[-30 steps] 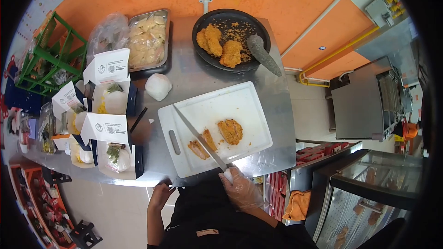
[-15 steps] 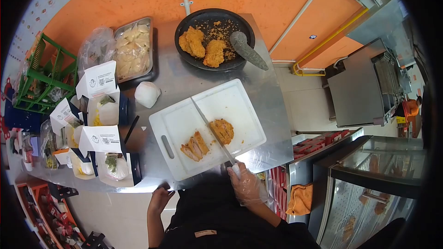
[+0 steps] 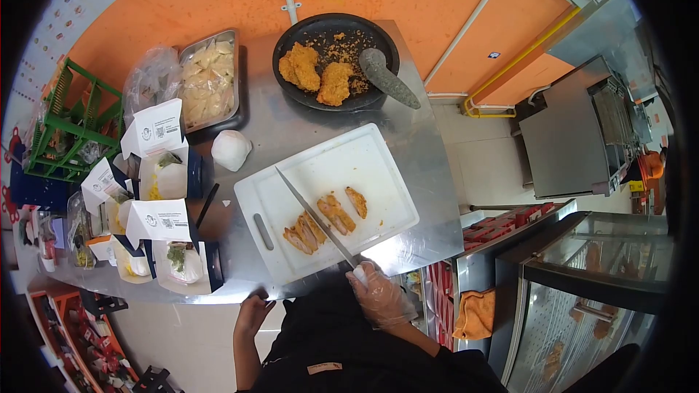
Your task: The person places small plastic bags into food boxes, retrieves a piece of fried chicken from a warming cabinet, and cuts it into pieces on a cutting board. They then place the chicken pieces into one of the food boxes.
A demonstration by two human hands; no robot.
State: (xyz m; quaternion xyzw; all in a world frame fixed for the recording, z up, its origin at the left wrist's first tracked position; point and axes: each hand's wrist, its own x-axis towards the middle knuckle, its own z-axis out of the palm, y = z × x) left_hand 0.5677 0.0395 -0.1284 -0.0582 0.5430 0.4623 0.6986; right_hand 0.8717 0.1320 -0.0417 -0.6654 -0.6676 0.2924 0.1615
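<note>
One steel table (image 3: 429, 196) carries one white cutting board (image 3: 364, 160). Beyond the board, one black pan (image 3: 331, 20) holds two whole cutlets (image 3: 300, 65) and one pestle (image 3: 389, 78). On the board lie at least four cutlet strips (image 3: 336, 213), with one knife (image 3: 309, 211) lying among them, its handle pinched in the grip of the gloved right hand (image 3: 378, 297) at the board's near edge. The bare left hand (image 3: 251, 313) is at the table edge nearer than the board, and I cannot tell its grip. Half a second ago the board's right-hand piece was one uncut chunk under the blade.
</note>
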